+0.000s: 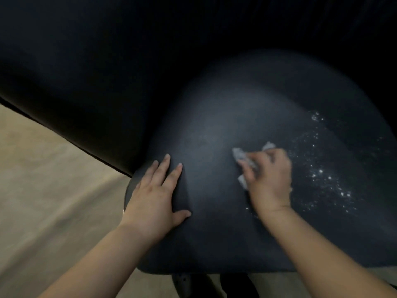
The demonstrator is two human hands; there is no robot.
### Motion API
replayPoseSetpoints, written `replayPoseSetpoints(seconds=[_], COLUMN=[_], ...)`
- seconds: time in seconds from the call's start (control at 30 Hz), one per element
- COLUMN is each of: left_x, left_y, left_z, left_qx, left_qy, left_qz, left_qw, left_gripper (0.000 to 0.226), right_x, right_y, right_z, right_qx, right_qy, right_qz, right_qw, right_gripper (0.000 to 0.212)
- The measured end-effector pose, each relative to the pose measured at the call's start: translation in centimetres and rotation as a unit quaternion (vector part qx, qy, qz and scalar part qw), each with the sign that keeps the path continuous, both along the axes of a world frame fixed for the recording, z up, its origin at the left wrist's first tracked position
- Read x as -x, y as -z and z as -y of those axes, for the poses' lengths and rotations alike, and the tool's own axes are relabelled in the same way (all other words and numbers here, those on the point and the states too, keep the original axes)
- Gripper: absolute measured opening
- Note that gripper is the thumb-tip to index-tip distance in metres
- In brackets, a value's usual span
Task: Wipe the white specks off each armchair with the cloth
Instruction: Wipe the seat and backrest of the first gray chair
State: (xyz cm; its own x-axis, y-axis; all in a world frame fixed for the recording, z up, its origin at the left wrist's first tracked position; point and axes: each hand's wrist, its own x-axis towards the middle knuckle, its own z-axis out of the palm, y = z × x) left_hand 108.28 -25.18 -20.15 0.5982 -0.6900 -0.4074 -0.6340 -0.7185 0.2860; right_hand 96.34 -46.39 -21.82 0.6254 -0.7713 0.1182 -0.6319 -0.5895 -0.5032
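A dark armchair seat cushion [225, 117] fills the middle of the head view. White specks [324, 175] lie scattered over its right side. My right hand [268, 181] grips a crumpled pale cloth [240, 157] and presses it on the cushion just left of the specks. My left hand [156, 196] lies flat on the cushion's left edge with its fingers spread. The cushion's left and middle parts show no specks.
The armchair's dark back and arm [90, 78] rise behind and to the left of the seat. Beige floor [43, 190] lies to the left. A dark shoe [182, 282] shows below the cushion's front edge.
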Motion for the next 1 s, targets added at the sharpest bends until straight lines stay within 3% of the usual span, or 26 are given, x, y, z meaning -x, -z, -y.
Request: replayPoseSetpoints(seconds=[0.03, 0.1, 0.2, 0.23, 0.27, 0.4, 0.43, 0.53, 0.63, 0.77, 0.87, 1.0], left_x=[0.2, 0.6, 1.1, 1.2, 1.3, 1.6, 1.7, 2.0, 2.8, 3.7, 4.6, 5.5], left_y=[-0.1, -0.2, -0.2, -0.2, -0.2, -0.4, -0.5, -0.7, -0.8, -0.7, -0.8, -0.9], left_z=[0.2, 0.8, 1.9, 2.3, 2.6, 3.4, 3.4, 4.5, 5.6, 6.5, 7.7, 9.7], left_qx=[0.002, 0.006, 0.01, 0.01, 0.01, 0.013, 0.013, 0.022, 0.028, 0.025, 0.029, 0.041], left_qy=[0.01, 0.028, 0.053, 0.062, 0.069, 0.087, 0.086, 0.09, 0.099, 0.12, 0.13, 0.122], left_qz=[0.001, 0.002, 0.012, 0.013, 0.013, 0.004, 0.003, 0.001, -0.008, -0.007, -0.016, -0.016], left_qw=[1.0, 1.0, 0.998, 0.998, 0.997, 0.996, 0.996, 0.996, 0.995, 0.992, 0.991, 0.992], left_gripper=[0.112, 0.111, 0.11, 0.11, 0.11, 0.108, 0.108, 0.107, 0.107, 0.107, 0.106, 0.105], right_x=[0.2, 0.4, 2.2, 3.1, 3.8, 5.7, 5.5, 5.3, 6.8, 9.3, 9.5, 9.7], right_y=[-0.1, -0.2, 0.0, 0.2, 0.5, 0.6, 0.6, 0.5, 0.5, 0.6, 0.2, 0.2], right_z=[0.6, -0.8, -4.8, -4.4, -3.1, 2.0, 1.6, -2.5, -3.4, 2.9, 3.6, -0.1], right_qx=[-0.009, -0.032, -0.024, -0.009, 0.006, 0.012, 0.018, 0.015, 0.033, 0.077, 0.042, 0.019], right_qy=[0.05, 0.038, -0.179, -0.21, -0.195, 0.042, 0.053, -0.068, -0.186, -0.025, 0.065, -0.16], right_qz=[0.022, 0.066, 0.031, 0.007, -0.004, 0.015, 0.024, 0.046, 0.013, -0.008, 0.013, -0.004], right_qw=[0.998, 0.997, 0.983, 0.978, 0.981, 0.999, 0.998, 0.996, 0.982, 0.997, 0.997, 0.987], right_gripper=[0.019, 0.02, 0.027, 0.027, 0.026, 0.022, 0.022, 0.029, 0.027, 0.025, 0.025, 0.027])
